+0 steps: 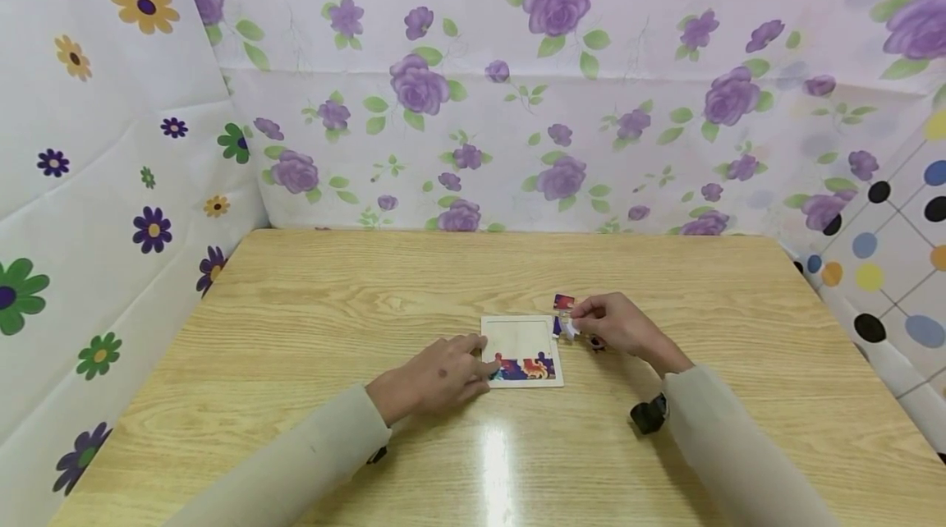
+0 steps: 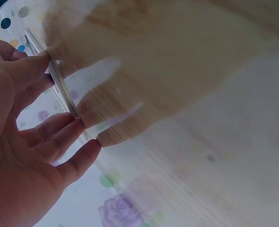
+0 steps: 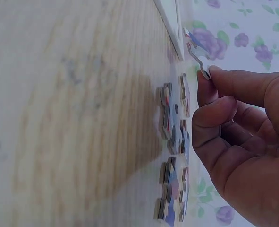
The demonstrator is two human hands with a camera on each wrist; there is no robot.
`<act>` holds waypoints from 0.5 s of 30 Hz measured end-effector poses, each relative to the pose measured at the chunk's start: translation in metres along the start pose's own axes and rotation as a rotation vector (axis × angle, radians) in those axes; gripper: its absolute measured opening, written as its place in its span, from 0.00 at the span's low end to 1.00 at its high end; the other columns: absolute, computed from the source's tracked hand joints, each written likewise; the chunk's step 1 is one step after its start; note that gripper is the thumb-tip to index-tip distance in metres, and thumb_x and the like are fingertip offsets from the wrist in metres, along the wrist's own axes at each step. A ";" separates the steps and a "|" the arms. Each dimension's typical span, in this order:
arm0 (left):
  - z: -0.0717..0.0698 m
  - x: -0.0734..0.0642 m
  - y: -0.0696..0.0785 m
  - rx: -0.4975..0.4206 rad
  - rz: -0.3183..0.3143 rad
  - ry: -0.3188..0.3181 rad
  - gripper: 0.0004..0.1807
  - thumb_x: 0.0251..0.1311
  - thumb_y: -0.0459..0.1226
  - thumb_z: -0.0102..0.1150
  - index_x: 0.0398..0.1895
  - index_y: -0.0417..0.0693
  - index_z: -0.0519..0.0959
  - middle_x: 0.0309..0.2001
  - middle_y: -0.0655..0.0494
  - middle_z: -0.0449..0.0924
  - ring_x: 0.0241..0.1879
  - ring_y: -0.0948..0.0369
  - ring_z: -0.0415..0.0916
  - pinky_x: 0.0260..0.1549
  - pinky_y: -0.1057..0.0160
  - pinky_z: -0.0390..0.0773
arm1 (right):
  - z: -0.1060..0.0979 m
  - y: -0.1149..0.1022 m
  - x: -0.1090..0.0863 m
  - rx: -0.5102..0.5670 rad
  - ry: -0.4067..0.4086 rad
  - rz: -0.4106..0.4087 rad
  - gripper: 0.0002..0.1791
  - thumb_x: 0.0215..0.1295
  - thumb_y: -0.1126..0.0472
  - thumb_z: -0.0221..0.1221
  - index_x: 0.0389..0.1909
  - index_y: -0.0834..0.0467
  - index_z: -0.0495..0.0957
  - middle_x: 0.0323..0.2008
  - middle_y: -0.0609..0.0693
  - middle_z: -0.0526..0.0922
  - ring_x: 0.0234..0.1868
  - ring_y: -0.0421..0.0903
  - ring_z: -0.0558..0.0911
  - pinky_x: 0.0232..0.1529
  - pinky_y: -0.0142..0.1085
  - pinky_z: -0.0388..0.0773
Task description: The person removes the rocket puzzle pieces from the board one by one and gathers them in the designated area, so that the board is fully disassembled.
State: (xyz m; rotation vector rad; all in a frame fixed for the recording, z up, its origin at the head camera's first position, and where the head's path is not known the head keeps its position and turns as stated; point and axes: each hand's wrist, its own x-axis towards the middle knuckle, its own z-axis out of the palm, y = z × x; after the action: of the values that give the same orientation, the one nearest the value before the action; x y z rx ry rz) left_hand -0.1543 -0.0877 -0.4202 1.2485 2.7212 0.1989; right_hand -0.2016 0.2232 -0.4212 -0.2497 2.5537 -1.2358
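A shallow jigsaw puzzle frame lies on the table, with a row of colourful joined pieces along its near side. My left hand rests at the frame's left edge, fingers spread and loosely bent, fingertips touching the border. Between thumb and forefinger my right hand pinches a puzzle piece, tilted up and raised off the table near the frame's right edge. Several loose puzzle pieces lie flat below that hand, some covered by it in the head view; a red and purple one shows behind them.
The wooden table spreads out around the frame. Behind it hangs a purple-flowered cloth, with patterned cloths at both sides. Dark wrist devices show at the sleeve cuffs.
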 end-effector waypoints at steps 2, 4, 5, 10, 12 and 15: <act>0.000 0.000 0.000 0.001 0.005 0.005 0.21 0.72 0.46 0.57 0.64 0.52 0.77 0.63 0.44 0.72 0.57 0.54 0.75 0.55 0.53 0.78 | 0.000 0.001 0.000 0.001 0.002 0.005 0.07 0.72 0.64 0.58 0.44 0.64 0.82 0.32 0.53 0.81 0.23 0.44 0.70 0.22 0.34 0.69; 0.000 0.000 0.000 0.005 0.010 0.012 0.21 0.71 0.46 0.57 0.63 0.51 0.78 0.63 0.44 0.73 0.56 0.54 0.75 0.55 0.54 0.78 | -0.001 0.002 -0.001 0.004 -0.001 0.006 0.08 0.72 0.64 0.58 0.44 0.64 0.82 0.31 0.53 0.81 0.21 0.43 0.68 0.21 0.34 0.68; 0.001 0.000 0.000 0.006 0.015 0.017 0.21 0.71 0.46 0.58 0.63 0.51 0.78 0.63 0.44 0.73 0.56 0.54 0.75 0.55 0.53 0.78 | -0.001 0.003 -0.001 0.000 -0.001 0.004 0.08 0.72 0.64 0.58 0.44 0.63 0.82 0.31 0.53 0.81 0.21 0.43 0.68 0.21 0.34 0.68; 0.002 0.000 -0.001 0.004 0.029 0.034 0.21 0.71 0.46 0.57 0.63 0.50 0.79 0.63 0.43 0.73 0.58 0.52 0.75 0.55 0.52 0.78 | -0.002 0.005 -0.002 -0.035 0.012 0.007 0.08 0.72 0.64 0.58 0.44 0.63 0.83 0.32 0.53 0.81 0.24 0.44 0.70 0.24 0.35 0.68; 0.002 0.000 -0.002 0.004 0.031 0.038 0.21 0.71 0.46 0.57 0.63 0.50 0.79 0.63 0.43 0.72 0.57 0.52 0.75 0.55 0.52 0.78 | -0.002 0.005 -0.002 -0.052 0.021 0.008 0.08 0.71 0.63 0.59 0.44 0.64 0.83 0.34 0.53 0.82 0.27 0.45 0.72 0.27 0.36 0.70; 0.003 0.000 -0.002 0.007 0.033 0.042 0.21 0.71 0.46 0.57 0.63 0.50 0.79 0.63 0.43 0.73 0.57 0.53 0.75 0.53 0.52 0.79 | -0.002 0.006 -0.002 -0.077 0.030 0.008 0.09 0.71 0.63 0.60 0.44 0.64 0.83 0.37 0.53 0.83 0.31 0.46 0.75 0.30 0.38 0.72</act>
State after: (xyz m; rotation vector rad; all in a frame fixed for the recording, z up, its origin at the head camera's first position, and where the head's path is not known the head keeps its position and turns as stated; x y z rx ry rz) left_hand -0.1549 -0.0889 -0.4232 1.3069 2.7402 0.2215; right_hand -0.2003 0.2288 -0.4246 -0.2395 2.6279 -1.1487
